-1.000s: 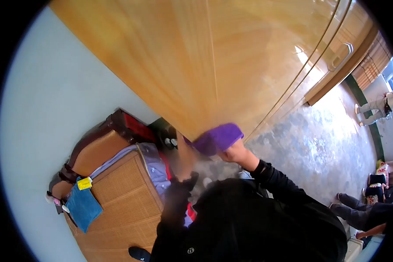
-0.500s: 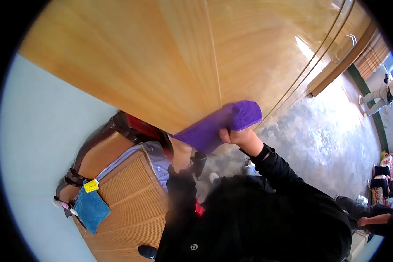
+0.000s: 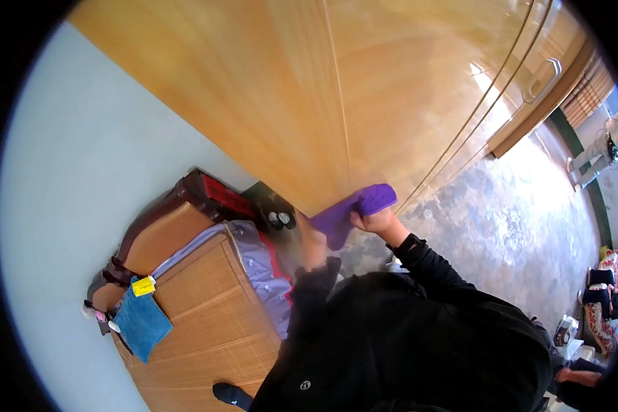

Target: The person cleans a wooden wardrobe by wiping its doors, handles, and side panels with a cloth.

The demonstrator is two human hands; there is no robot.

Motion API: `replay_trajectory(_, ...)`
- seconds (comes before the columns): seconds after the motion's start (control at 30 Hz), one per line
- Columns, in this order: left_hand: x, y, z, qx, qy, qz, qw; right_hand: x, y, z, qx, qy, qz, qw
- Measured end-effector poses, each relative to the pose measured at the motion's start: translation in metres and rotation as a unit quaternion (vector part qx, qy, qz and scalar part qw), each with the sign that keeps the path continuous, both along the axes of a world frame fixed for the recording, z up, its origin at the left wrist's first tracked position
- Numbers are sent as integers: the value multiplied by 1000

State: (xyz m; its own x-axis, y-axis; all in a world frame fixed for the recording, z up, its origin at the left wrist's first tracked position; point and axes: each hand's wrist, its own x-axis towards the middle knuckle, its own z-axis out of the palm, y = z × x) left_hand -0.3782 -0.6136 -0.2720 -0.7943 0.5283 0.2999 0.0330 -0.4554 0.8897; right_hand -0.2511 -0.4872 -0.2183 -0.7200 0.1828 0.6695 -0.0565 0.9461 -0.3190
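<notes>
Purple cloth (image 3: 334,221) at edge of wardrobe (image 3: 281,110)
Cloth is gripped by right hand (image 3: 376,220); closure of left hand (image 3: 314,242) cannot be determined.

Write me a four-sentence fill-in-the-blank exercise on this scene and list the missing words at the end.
1. The right hand grips a cloth whose colour is ____.
2. The label at the upper corner of the blue cushion is ____ in colour.
3. Of the picture's two side halves, the blue cushion lies in the ____ one.
4. The right sleeve is ____ in colour.

Missing words: purple; yellow; left; black.
</notes>
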Motion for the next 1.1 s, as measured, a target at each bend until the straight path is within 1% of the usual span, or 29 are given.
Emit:
replay_trajectory(0.03,10,-2,-2,-11,-45,-4,999,4,-4,-1,-3,26,-9,1000)
replay_trajectory(0.07,27,-4,19,-24,-43,3,999,8,-8,2,-6,52,-19,998)
replay_trajectory(0.1,37,-3,32,-22,-41,1,999,9,-11,7,-3,54,-21,998)
replay_trajectory(0.17,52,-1,58,11,-106,66,992,12,-14,23,-32,147,18,988)
replay_trajectory(0.2,60,2,92,29,-174,62,982,16,-15,34,-32,149,13,988)
replay_trajectory(0.23,54,4,95,27,-174,56,983,21,-16,48,-38,150,-6,988)
replay_trajectory(0.27,44,3,98,28,-55,142,988,26,-18,61,-46,150,-27,987)
replay_trajectory(0.3,38,1,102,28,64,224,972,28,-17,72,-50,149,-36,987)
replay_trajectory(0.33,36,-4,104,22,63,214,975,23,-12,82,-44,182,-44,981)
replay_trajectory(0.43,57,-11,157,174,-41,183,967,17,1,133,7,279,-78,957)
replay_trajectory(0.47,69,2,196,236,60,112,963,16,6,141,5,276,-88,957)
replay_trajectory(0.5,68,4,196,232,55,104,965,15,13,148,-9,270,-85,959)
replay_trajectory(0.53,63,3,195,97,198,191,956,15,21,150,-22,265,-82,961)
replay_trajectory(0.57,61,5,194,-41,335,269,902,12,31,143,-23,262,-90,961)
replay_trajectory(0.6,63,17,193,-14,322,262,910,7,42,130,25,253,-103,962)
replay_trajectory(0.63,61,22,180,-13,322,256,911,4,50,116,73,243,-114,960)
replay_trajectory(0.7,52,31,135,-51,380,331,862,6,59,95,86,239,-125,959)
replay_trajectory(0.73,58,34,125,-84,368,338,862,8,59,86,36,190,-130,972)
replay_trajectory(0.77,68,37,116,-84,370,334,863,11,59,74,-15,142,-134,981)
replay_trajectory(0.83,86,36,100,-230,256,368,864,15,63,34,-35,138,-126,982)
replay_trajectory(0.87,83,31,84,-231,259,367,863,18,63,15,-53,132,-114,983)
replay_trajectory(0.9,77,25,63,-292,331,373,816,20,62,0,-55,134,-115,983)
replay_trajectory(0.93,74,21,49,-349,400,376,759,23,61,-12,-74,99,-114,986)
replay_trajectory(0.97,76,18,35,-348,404,377,757,27,60,-23,-92,65,-114,987)
replay_trajectory(1.0,82,18,26,-386,338,322,796,31,59,-28,-93,70,-114,987)
replay_trajectory(1.03,84,16,17,-418,270,263,827,35,59,-32,-104,36,-100,989)
replay_trajectory(1.07,85,11,9,-507,241,238,792,40,60,-35,-115,4,-86,990)
replay_trajectory(1.1,96,19,28,-478,226,234,816,48,62,-38,-113,11,-86,990)
